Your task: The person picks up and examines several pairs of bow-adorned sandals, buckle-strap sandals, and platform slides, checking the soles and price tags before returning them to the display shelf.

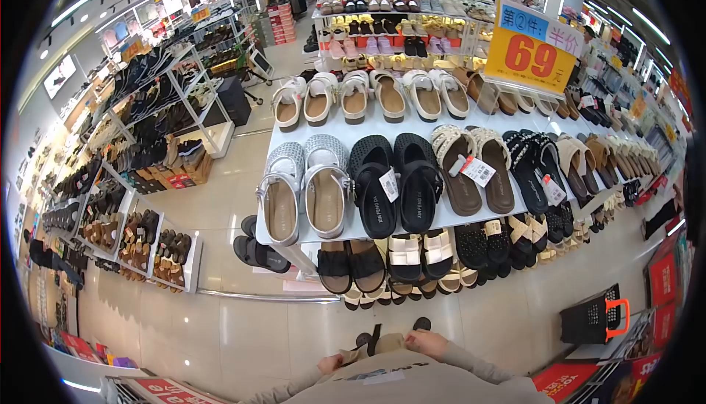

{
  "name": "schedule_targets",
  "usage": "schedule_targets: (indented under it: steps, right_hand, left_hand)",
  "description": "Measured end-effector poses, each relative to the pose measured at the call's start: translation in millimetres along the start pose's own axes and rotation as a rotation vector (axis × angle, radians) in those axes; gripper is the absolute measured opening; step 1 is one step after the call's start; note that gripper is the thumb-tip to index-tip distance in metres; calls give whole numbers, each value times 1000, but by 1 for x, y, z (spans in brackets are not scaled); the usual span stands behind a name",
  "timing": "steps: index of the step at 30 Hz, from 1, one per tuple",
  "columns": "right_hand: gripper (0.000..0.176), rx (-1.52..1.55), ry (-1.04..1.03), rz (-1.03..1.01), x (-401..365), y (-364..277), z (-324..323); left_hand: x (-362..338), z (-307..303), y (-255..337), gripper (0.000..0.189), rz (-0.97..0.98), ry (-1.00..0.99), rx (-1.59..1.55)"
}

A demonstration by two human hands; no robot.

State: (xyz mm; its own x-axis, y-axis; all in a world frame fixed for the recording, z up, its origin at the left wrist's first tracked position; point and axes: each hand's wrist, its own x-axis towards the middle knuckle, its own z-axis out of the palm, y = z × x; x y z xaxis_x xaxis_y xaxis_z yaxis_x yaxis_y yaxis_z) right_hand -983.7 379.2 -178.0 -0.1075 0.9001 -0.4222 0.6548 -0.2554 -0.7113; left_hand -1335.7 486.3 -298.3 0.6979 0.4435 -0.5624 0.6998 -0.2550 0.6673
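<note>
Low in the head view, both hands are close to the front of the person's body. My left hand (332, 362) is at the left side of the waist with its fingers curled; what it holds, if anything, is too small to make out. To the right, my right hand (426, 343) has bent fingers beside the beige trousers (391, 343), and its grip is also unclear. A dark strap (375, 338) sticks up between the hands. Ahead, a white shelf (471, 220) bears silver shoes (327, 193), black clogs (373, 190) and beige sandals (491, 172); neither hand touches them.
Sandals (368, 266) fill a lower tier. A yellow price sign (531, 54) stands on the shelf. On the right floor is a black basket (588, 319) with an orange handle. Shoe racks (125, 242) stand at the left, more shelves (390, 21) behind.
</note>
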Motion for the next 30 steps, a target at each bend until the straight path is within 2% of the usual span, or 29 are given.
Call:
schedule_targets:
  steps: [1,3,4,6,7,9,10,12,14,16,17,19,21,22,23,24,25,26,27,28,29,30]
  right_hand:
    - [40,-8,-6,-8,0,2,1]
    - [40,-377,105,-138,-7,-11,-2]
    - [40,-379,97,-142,-8,-17,-5]
    - [30,-373,-189,144,-6,-36,-20]
    - [30,-377,-194,142,-5,-33,-18]
    - [29,-255,-161,-87,1,-18,-10]
    - [29,-254,-163,-86,7,-15,-8]
    - [29,-59,-214,-138,20,-13,-3]
    - [29,-28,-184,-128,25,-16,-5]
    - [29,2,-155,-114,32,-19,-5]
    - [29,-34,-162,-93,36,-20,-3]
    - [29,-64,-197,-63,39,-18,5]
    - [29,-137,-262,-141,38,-10,11]
    - [28,-203,-315,-68,38,-5,14]
    - [27,-266,-369,1,37,-3,16]
    - [28,-313,-342,75,26,-16,6]
    - [24,-288,-320,123,12,-28,-6]
    - [22,-232,-263,113,1,-11,1]
    - [22,-223,-271,121,-9,-5,2]
    - [21,-183,-194,121,-18,0,1]
    - [20,-143,-116,119,-23,1,4]
    - [20,-137,-123,120,-23,-5,5]
  left_hand:
    - [0,2,-2,41,-3,11,-6]
    - [-12,-8,15,39,-4,48,-84]
    - [-19,-12,25,39,-9,52,-91]
    - [-29,-33,61,36,-41,223,-24]
    - [-28,-39,63,36,-44,226,-28]
    - [-30,-46,62,34,-104,134,314]
    - [-31,-46,61,32,-194,42,350]
    - [-34,-43,45,31,-152,-35,312]
    - [-29,-21,34,31,-111,-111,275]
    - [-17,33,25,29,-642,644,28]
    - [-5,52,-6,29,-643,636,24]
    - [8,86,-86,21,-415,107,402]
    - [-21,39,-54,18,-220,246,-214]
    - [-22,8,-19,14,-295,171,-68]
    - [-30,-30,37,13,-196,219,23]
    - [-14,-21,29,15,-71,366,150]
    - [-6,-36,42,15,-12,269,129]
    - [4,-53,56,15,53,172,108]
    - [7,-59,69,17,114,187,137]
    - [8,-62,80,19,176,204,164]
    - [11,-64,83,19,170,196,159]
    - [12,-67,84,21,159,112,197]
